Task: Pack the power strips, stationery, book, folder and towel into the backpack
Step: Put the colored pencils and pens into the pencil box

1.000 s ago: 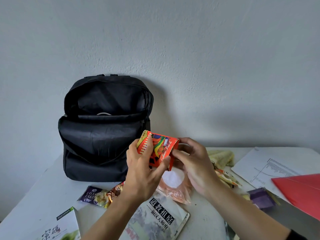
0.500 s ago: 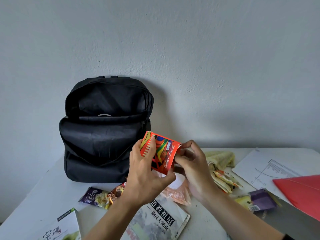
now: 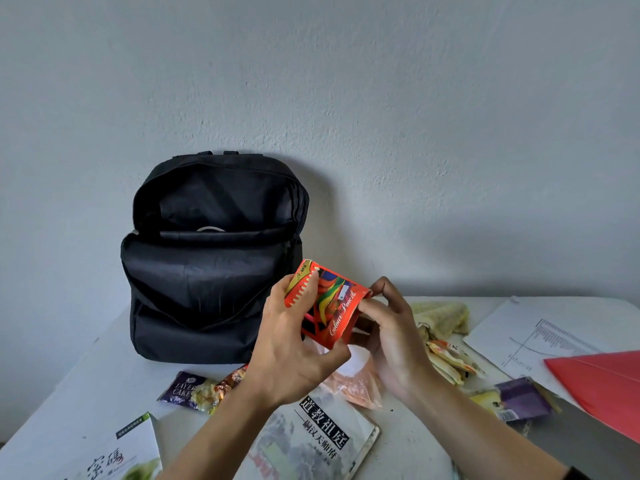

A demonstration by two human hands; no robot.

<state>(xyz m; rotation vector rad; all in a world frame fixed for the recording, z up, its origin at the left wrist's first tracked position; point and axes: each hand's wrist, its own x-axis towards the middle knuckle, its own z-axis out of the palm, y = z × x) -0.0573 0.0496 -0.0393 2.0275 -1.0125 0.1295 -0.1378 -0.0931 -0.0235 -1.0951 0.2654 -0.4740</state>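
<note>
Closest to my view the book (image 3: 311, 441) with the printed title lies flat on the table (image 3: 86, 375), with a booklet (image 3: 104, 459) at the left edge and a snack packet (image 3: 194, 393) just beyond it. I judge the book is waiting its turn, within easy reach.

Above the book both hands are up off the table with the pencil box (image 3: 329, 306) between them. The left hand (image 3: 294, 355) grips the box with fingers curled round its left end, which I take to be the steadying hold. The right hand (image 3: 391, 341) pinches the box's right end between thumb and fingertips, apparently tucking the end flap so nothing spills once it goes in. I cannot tell whether the flap is fully closed. A pink pouch (image 3: 353, 386) lies on the table under the hands.

To the right are the yellow towel (image 3: 440, 315), crumpled, with some sachets (image 3: 450, 362) beside it, a purple packet (image 3: 519, 400), and a printed sheet (image 3: 540, 337) with the red folder (image 3: 602, 382) overlapping it. None of these is packed yet.

Farther back the backpack (image 3: 207, 271) stands upright against the wall (image 3: 415, 133). Its front panel sags forward so the mouth gapes towards me, ready for loading, and the box is held just in front of its right side. A pale curved edge shows inside, but I cannot make out what it is
</note>
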